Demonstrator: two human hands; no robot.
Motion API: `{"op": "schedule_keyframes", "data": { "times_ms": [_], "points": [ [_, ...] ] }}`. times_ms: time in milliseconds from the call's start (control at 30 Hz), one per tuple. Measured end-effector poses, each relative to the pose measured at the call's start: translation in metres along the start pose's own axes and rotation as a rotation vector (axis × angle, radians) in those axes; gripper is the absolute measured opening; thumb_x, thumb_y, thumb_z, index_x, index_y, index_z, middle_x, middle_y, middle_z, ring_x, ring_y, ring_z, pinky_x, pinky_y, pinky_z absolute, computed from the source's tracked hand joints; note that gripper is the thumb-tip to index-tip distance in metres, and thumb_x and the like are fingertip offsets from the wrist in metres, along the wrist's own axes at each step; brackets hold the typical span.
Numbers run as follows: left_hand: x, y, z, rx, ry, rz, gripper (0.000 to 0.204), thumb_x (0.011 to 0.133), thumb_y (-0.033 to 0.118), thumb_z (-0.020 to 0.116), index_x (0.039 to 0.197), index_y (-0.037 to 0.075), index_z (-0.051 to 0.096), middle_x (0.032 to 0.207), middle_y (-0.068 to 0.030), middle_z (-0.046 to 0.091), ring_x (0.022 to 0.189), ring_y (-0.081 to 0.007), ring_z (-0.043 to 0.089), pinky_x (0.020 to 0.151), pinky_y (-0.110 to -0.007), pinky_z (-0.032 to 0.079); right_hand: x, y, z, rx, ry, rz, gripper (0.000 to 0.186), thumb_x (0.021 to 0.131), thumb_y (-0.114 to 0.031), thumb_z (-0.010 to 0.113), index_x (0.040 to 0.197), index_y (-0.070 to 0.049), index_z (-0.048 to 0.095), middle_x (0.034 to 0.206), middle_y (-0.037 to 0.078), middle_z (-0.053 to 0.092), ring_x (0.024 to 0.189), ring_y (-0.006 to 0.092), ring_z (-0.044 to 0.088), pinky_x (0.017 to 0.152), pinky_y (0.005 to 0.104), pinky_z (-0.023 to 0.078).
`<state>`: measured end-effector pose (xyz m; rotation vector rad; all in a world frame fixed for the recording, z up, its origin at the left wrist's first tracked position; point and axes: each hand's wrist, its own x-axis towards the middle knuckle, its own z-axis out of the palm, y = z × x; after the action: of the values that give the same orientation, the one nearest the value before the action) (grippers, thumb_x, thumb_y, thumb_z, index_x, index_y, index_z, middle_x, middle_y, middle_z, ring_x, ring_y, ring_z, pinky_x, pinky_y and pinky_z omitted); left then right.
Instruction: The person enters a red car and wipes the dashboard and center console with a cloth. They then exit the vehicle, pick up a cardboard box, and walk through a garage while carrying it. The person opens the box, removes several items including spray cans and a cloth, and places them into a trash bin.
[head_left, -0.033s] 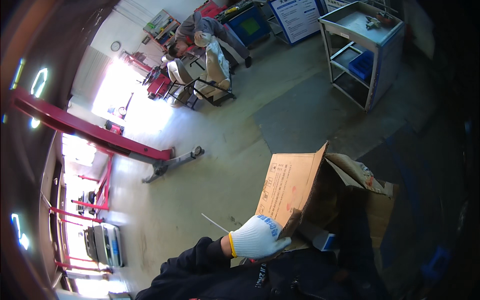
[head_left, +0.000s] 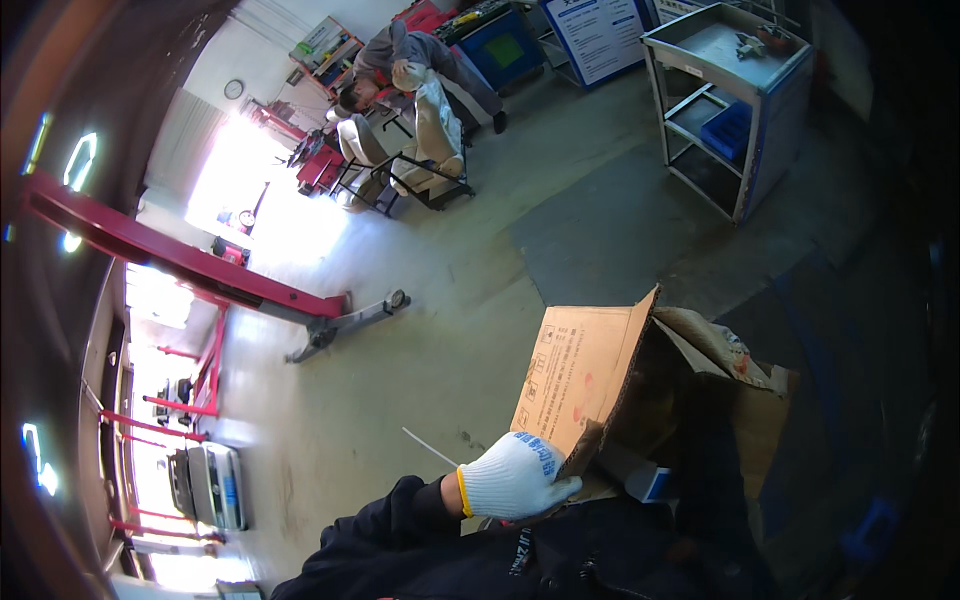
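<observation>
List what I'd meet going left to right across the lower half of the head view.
Silver car → thin white strip → gloved left hand → open cardboard box → blurred blue shape.

White glove (head_left: 512,476), yellow hem (head_left: 464,494), dark sleeve (head_left: 395,530)

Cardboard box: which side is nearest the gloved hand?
The left, bright tan printed side, by the left hand; the shadowed right side lies across the opening.

On my feed, I see only a slight shift: the metal cart (head_left: 778,130) sits a hair farther right.
</observation>
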<state>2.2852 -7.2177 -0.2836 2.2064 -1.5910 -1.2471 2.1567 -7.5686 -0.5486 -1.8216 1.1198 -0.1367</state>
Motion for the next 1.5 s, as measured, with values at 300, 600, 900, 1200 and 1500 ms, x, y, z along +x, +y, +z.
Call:
{"op": "schedule_keyframes", "data": {
  "times_ms": [300,600,900,1200,1500],
  "points": [
    [0.005,-0.023,-0.003,0.012,0.188,0.022,0.047,0.106,0.045,0.065,0.088,0.002,0.074,0.073,-0.0195,0.069,0.065,-0.0395,0.068,0.061,-0.045,0.055,0.005,0.002,0.029,0.070,-0.064,0.029,0.056,0.099,-0.034,0.078,0.138,0.001,0.061,0.122,0.015,0.074,0.111,0.0269,0.072,0.099,0.0417,0.058],
    [0.064,-0.023,-0.017,0.411,0.145,0.539,0.021,0.101,0.024,0.068,0.119,0.016,0.077,0.085,-0.0105,0.069,0.074,-0.0323,0.071,0.060,-0.047,0.054,-0.108,0.066,-0.094,0.564,-0.142,0.086,0.068,0.095,-0.031,0.085,0.148,0.001,0.057,0.124,0.012,0.073,0.111,0.0222,0.073,0.101,0.0370,0.060],
    [0.179,0.137,0.067,-0.141,-0.068,0.308,0.030,0.102,0.024,0.077,0.082,0.002,0.075,0.064,-0.0034,0.065,0.057,-0.0132,0.054,0.055,-0.036,0.043,-0.424,0.116,-0.311,0.996,0.113,-0.094,0.071,0.090,-0.029,0.087,0.147,0.001,0.056,0.124,0.014,0.074,0.110,0.0223,0.076,0.099,0.0379,0.063],
    [0.221,0.275,0.142,-0.202,-0.192,0.611,0.042,0.101,0.027,0.077,0.110,-0.014,0.072,0.088,-0.0094,0.074,0.074,-0.0165,0.058,0.068,-0.041,0.051,-0.562,0.250,-0.217,1.246,1.291,0.013,0.058,0.093,-0.022,0.082,0.143,-0.001,0.062,0.121,0.014,0.075,0.108,0.0268,0.076,0.098,0.0413,0.061],
    [0.154,0.423,0.312,0.044,-0.306,0.977,0.028,0.103,0.014,0.072,0.123,-0.005,0.076,0.097,-0.0252,0.077,0.078,-0.0333,0.065,0.079,-0.042,0.056,-0.883,0.303,-0.204,1.241,1.921,-0.248,0.051,0.102,-0.036,0.077,0.138,-0.002,0.061,0.111,0.014,0.075,0.093,0.0272,0.079,0.086,0.0407,0.066]
  ]
}}
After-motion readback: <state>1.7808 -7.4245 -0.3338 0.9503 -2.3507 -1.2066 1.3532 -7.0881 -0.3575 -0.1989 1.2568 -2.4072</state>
